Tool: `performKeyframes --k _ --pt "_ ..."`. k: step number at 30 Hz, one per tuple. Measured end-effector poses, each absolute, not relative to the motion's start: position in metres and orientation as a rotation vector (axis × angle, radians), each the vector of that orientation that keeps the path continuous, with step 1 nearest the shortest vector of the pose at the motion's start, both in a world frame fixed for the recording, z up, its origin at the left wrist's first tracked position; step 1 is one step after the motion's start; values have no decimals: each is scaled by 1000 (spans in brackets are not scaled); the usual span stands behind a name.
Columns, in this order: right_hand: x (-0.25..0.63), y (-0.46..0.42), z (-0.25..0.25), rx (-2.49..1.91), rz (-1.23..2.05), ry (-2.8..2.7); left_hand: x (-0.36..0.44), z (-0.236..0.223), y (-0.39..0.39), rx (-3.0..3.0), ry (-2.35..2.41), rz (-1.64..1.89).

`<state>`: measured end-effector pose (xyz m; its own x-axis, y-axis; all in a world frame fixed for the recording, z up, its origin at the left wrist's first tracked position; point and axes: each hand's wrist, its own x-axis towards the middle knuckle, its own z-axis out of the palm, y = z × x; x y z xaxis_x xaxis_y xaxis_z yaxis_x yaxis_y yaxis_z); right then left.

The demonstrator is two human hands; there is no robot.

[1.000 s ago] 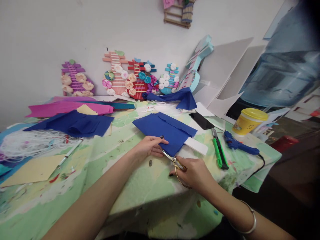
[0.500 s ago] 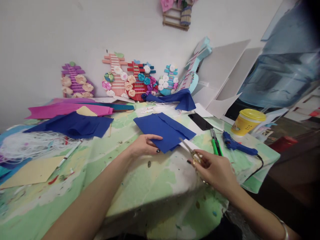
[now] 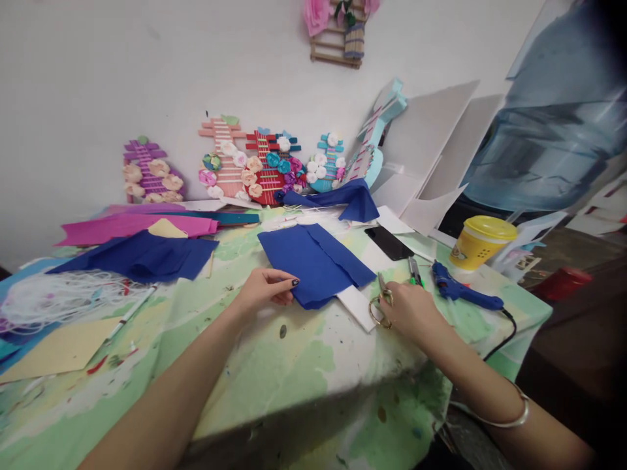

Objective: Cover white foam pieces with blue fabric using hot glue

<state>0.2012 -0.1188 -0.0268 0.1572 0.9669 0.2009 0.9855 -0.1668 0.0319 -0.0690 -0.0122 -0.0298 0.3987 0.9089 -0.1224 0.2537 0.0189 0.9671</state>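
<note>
A folded sheet of blue paper lies in front of me, its upper layer's edge running slantwise across it. At its lower left edge, my left hand pinches the paper between thumb and fingers. My right hand is closed on gold-handled scissors, low over the table at the right of the paper. The fingers cover part of the scissors. A white strip sticks out from under the blue paper, beside the scissors. Just behind my right hand is a utility knife, its green handle mostly hidden.
A black phone, a blue glue gun with its cord and a yellow-lidded cup stand or lie at right. More blue paper and white cord lie left. Flower-decorated guitar-shaped crafts lean against the wall.
My right hand has lowered the scissors toward the table, over the utility knife. The white strip now shows more. My left hand has shifted slightly left, from lying on the paper to its edge.
</note>
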Motion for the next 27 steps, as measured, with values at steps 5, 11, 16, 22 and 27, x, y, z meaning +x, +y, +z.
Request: performKeyframes --k 5,11,16,22,27 --pt "195 -115 -22 -2024 -314 -2080 -74 -24 -14 1744 998 604" --pt "159 -84 -22 -1214 -239 -2452 -77 -21 -14 1798 913 619" --pt "143 -53 -25 -1171 -38 -2506 -81 -21 -11 1641 831 816" --pt "146 -30 -19 -1245 68 -2350 -83 -18 -10 1641 985 749" --pt "143 -27 -15 -1257 127 -2265 -80 -18 -11 1838 1127 588"
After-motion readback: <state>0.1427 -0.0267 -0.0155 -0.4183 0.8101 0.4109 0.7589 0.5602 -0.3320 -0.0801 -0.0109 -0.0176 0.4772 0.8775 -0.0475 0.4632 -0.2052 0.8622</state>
